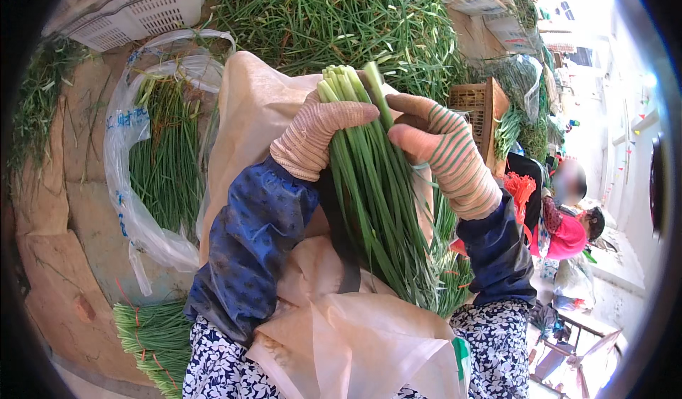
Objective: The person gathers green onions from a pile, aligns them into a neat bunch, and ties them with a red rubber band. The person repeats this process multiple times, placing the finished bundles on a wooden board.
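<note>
A bunch of garlic chives (378, 207) slants across my lap, pale cut ends up and long green leaves trailing down to the right. My left hand (311, 138), in a striped knit glove, wraps the bunch just below those ends, its thumb lying across the front. At the bunch's right edge, my right hand (445, 143), in a green-striped glove, pinches a chive stalk (379, 93) between thumb and fingers. That stalk's top is blurred and leans away from the rest. A beige cloth (258, 98) covers my knees and lap beneath the chives.
A heap of loose leaves (341, 21) lies beyond my knees. On the left are an open plastic bag (114, 170) around more chives (168, 159), and tied bundles (160, 340). A white crate (154, 13), a brown basket (487, 111) and a person in pink (567, 236) surround me.
</note>
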